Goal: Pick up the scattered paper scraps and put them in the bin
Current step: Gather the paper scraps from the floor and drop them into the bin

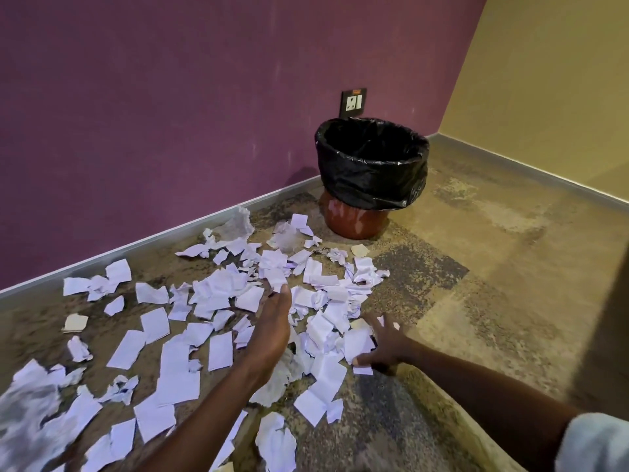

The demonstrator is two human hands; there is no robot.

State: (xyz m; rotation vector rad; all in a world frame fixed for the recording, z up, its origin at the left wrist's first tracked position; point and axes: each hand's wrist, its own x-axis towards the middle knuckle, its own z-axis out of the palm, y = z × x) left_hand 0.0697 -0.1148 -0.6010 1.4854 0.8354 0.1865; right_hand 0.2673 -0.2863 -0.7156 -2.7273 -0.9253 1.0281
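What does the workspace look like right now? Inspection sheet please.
Surface: mottled carpet floor.
Job's things: white paper scraps scattered over the floor; bin, black liner, upright by the purple wall; nothing seen inside it.
Clutter: clear crumpled plastic near the skirting.
Grippers: left hand open, fingers straight over the scraps; right hand open, fingers spread on them.
Cables: nothing seen.
Surroundings: wall socket behind the bin; tan wall to the right.

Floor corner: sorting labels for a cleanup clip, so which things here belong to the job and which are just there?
Job: paper scraps; bin with its black liner; left hand; right hand.
Just there: wall socket; carpet; purple wall.
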